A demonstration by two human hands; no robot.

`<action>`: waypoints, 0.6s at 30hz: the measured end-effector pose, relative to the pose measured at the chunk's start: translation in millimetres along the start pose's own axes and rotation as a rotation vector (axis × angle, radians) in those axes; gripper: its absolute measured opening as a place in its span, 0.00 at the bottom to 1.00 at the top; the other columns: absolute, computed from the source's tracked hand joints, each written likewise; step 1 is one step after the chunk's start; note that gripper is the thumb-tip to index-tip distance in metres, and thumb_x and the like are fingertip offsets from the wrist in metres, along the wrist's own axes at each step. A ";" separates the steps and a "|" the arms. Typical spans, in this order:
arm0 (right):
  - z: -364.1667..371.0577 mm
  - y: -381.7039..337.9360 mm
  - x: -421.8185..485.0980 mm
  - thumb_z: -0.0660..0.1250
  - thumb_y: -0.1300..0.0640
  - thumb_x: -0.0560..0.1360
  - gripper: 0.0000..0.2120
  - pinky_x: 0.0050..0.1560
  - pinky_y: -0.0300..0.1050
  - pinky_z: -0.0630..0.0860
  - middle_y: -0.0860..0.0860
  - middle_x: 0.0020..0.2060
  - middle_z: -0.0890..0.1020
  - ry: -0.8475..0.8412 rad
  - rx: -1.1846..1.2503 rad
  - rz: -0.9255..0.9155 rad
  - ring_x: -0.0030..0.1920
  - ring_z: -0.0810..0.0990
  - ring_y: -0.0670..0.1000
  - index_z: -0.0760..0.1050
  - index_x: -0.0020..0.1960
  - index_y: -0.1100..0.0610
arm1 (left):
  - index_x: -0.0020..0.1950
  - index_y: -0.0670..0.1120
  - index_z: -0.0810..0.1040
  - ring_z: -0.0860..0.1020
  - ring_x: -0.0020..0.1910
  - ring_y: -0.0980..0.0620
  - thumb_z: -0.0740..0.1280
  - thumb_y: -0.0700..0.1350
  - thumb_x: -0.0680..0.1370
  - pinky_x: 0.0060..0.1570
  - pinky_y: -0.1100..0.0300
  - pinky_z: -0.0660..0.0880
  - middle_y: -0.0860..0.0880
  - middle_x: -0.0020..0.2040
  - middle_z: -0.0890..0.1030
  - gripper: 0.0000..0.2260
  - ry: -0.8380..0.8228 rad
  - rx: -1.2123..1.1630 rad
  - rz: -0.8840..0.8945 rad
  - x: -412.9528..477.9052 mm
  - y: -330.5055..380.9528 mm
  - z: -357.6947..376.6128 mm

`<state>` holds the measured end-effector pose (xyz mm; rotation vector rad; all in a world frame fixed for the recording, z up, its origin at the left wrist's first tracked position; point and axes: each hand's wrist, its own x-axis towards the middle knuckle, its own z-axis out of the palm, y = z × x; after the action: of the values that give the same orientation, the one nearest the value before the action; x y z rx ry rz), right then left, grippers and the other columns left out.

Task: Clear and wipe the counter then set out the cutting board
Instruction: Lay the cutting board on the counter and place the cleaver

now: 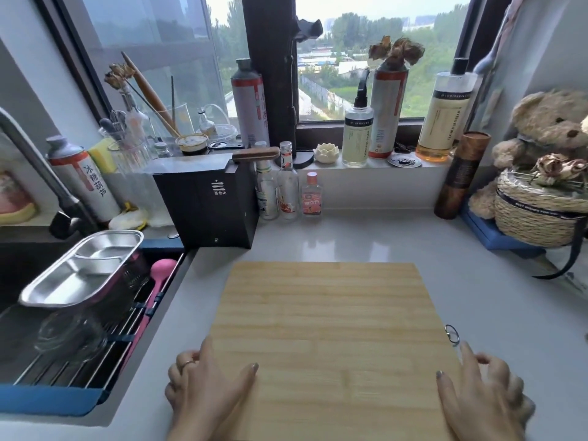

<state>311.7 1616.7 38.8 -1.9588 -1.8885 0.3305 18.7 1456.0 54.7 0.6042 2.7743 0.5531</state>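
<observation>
With the cutting board (327, 338) flat on the desk (381, 237), left hand (203, 386) and right hand (480, 393) gripping its sides, only release seems left.

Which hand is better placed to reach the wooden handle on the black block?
Probably left: the left hand holds the cutting board on the side of the black block and wooden handle; the right hand is across the board.

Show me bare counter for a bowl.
Free: the counter strip between the cutting board and the small bottles, and the patch right of the board up to the basket. Crowded: windowsill and sink rack.
</observation>
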 end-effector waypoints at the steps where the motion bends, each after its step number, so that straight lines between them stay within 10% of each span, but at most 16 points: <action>1: -2.4 -8.7 -0.2 0.72 0.52 0.67 0.27 0.62 0.56 0.59 0.56 0.58 0.70 0.008 0.035 -0.015 0.59 0.64 0.58 0.71 0.65 0.51 | 0.67 0.55 0.60 0.62 0.64 0.43 0.68 0.66 0.62 0.65 0.47 0.60 0.46 0.63 0.65 0.38 0.031 -0.010 0.046 1.9 2.3 1.7; 11: 7.2 -143.5 9.3 0.64 0.49 0.74 0.19 0.52 0.41 0.71 0.47 0.57 0.73 -0.309 0.148 -0.558 0.56 0.75 0.47 0.70 0.64 0.49 | 0.70 0.60 0.55 0.62 0.66 0.51 0.62 0.64 0.69 0.65 0.53 0.59 0.52 0.66 0.64 0.32 0.096 -0.068 0.216 39.3 7.6 0.5; 18: -13.5 -287.7 66.3 0.65 0.53 0.73 0.17 0.51 0.44 0.72 0.54 0.55 0.78 -0.128 0.161 -0.803 0.55 0.77 0.53 0.74 0.61 0.55 | 0.69 0.64 0.55 0.64 0.66 0.56 0.62 0.66 0.65 0.63 0.61 0.60 0.58 0.66 0.65 0.34 0.189 -0.109 0.174 61.7 23.2 -11.0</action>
<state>63.0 1683.6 183.8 -0.9705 -2.4459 0.3473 -31.2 1499.4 64.4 0.8126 2.8581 0.8329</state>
